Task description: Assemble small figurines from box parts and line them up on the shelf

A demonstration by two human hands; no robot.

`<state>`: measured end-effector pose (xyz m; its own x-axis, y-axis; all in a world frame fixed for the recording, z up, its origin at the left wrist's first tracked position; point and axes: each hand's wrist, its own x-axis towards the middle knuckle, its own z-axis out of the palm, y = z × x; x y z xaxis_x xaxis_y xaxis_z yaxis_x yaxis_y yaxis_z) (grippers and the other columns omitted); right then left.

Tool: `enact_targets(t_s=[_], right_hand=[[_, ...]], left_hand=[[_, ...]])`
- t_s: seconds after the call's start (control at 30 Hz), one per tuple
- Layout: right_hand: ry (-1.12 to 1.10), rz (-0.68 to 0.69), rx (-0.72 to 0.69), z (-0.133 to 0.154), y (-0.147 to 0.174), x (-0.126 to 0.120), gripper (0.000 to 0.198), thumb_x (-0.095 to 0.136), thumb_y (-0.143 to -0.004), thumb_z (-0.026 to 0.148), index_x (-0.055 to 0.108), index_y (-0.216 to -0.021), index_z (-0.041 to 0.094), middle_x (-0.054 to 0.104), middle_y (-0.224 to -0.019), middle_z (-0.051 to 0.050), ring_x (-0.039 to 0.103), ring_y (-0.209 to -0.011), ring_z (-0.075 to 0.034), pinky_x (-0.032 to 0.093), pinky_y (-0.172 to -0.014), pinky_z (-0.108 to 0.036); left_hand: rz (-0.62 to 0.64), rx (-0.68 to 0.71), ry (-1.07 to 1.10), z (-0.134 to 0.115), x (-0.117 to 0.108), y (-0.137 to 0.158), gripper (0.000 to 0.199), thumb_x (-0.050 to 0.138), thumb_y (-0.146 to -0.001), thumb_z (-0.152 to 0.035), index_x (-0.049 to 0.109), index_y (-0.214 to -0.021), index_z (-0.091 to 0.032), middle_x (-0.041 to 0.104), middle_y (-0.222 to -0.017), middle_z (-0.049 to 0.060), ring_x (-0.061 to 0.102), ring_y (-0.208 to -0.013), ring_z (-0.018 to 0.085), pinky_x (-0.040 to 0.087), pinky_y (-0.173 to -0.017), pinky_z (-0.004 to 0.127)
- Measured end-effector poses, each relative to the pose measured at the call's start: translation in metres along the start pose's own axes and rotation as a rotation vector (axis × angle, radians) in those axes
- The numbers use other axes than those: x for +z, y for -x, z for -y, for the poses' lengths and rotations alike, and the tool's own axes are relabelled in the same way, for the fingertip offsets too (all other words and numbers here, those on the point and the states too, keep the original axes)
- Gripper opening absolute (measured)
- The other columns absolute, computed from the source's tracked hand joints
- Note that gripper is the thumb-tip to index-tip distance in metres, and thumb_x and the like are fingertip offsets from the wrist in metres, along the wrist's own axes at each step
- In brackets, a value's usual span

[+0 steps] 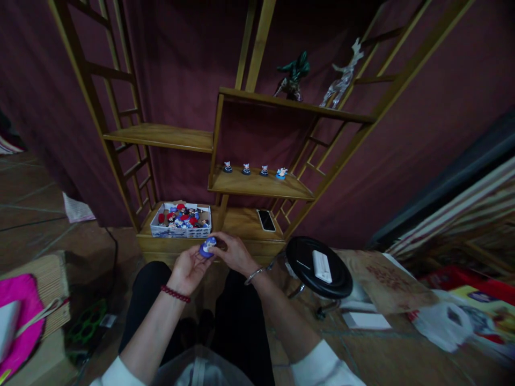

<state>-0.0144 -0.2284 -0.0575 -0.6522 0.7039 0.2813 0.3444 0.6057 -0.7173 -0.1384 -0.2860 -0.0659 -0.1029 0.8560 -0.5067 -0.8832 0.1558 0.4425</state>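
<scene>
A small figurine (207,247) in purple-blue and white, on a round base, is between my two hands in front of the shelf. My left hand (191,269), a dark red bead bracelet on its wrist, is turned palm up and cups the figurine with its fingers. From the other side my right hand (232,252) pinches it; a silver bangle circles that wrist. Just beyond my left hand, a patterned box (181,232) on the bottom shelf is full of loose figurines in red, blue and white.
On the middle shelf (261,186) several small figures stand in a row. Two larger statues, a dark green one (295,75) and a clear one (341,75), occupy the upper shelf. A phone (266,220) lies low right. A black stool (301,268) carries a white item (322,267).
</scene>
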Motion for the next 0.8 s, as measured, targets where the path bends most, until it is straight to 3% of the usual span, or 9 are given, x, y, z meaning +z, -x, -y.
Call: enact_targets(t_s=[0.8], right_hand=[[0.063,0.011,-0.015,-0.013,-0.006,0.004,0.022,0.058,-0.076,0.023,0.058,-0.098,0.024,0.062,-0.094,0.000,0.057,-0.087,-0.014,0.042,-0.079,-0.025]], left_hand=[[-0.031,-0.013,-0.084,0.003,-0.001,-0.017,0.027,0.036,-0.076,0.001,0.057,-0.062,-0.009,0.062,-0.060,0.007,0.059,-0.056,0.012,0.051,-0.062,0.027]])
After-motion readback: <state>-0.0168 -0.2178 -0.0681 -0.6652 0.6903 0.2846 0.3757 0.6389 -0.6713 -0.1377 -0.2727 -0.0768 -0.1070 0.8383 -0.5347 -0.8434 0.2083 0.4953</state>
